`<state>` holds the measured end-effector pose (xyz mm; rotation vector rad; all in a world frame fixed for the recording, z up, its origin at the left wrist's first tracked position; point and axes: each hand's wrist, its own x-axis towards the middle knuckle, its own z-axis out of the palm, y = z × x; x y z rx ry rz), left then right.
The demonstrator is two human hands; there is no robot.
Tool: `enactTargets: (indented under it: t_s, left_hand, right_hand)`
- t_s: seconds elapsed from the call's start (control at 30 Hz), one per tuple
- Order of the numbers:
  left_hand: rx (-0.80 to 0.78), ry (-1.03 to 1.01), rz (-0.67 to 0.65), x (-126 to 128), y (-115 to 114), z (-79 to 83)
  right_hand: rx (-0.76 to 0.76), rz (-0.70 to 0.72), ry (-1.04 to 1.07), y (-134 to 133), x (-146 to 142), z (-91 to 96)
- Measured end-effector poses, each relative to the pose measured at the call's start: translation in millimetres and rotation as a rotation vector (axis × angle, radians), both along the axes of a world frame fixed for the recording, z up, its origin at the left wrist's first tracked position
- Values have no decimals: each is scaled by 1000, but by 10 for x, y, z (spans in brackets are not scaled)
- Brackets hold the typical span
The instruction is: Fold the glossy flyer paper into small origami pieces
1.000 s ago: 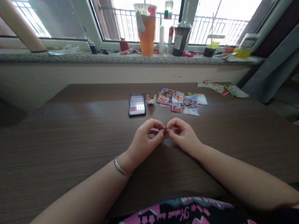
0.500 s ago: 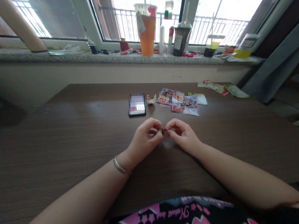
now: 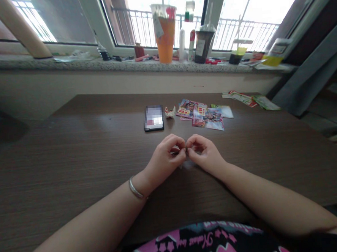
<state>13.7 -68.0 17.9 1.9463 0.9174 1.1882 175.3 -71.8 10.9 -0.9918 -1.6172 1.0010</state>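
My left hand [image 3: 168, 153] and my right hand [image 3: 206, 152] meet over the brown table [image 3: 87, 157], each closed in a pinch with the fingertips almost touching. What they pinch is tiny and mostly hidden; a small dark speck shows between the tips, and its kind cannot be made out. A faint clear scrap appears below the left fingers. Just beyond the hands lie a phone [image 3: 153, 118], a crumpled white-and-red wrapper [image 3: 170, 112] and several printed packets [image 3: 208, 118].
More flat packets [image 3: 242, 98] lie near the table's far right edge. On the windowsill [image 3: 76, 63] stand a tall cup of orange drink [image 3: 165, 38], a dark drink cup [image 3: 204, 44], a yellow-lidded jar [image 3: 276, 53] and several bottles.
My fingertips have come closer together, and the red bit seen between them is now hidden. The clear scrap beneath them shows less. The objects on the table have stayed put.
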Motion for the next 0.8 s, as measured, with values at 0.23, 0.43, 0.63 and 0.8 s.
enactTargets:
  t_s: [0.23,0.43,0.63,0.8]
  left_hand:
    - [-160,-42,-57,3,51,-61]
    - [-296,-115,-38,-24,134,-179]
    - [-411,-170,-64,-45,186,-264]
    - [-410,-115,-60,-53,160,-225]
  right_hand:
    - [-32,-25,-33,33,43,-61]
    - [-70,-11,-63,133,78,-186]
    - [-91,5,-34,210,95,-287]
    - [-157,34,54,233,95,-339]
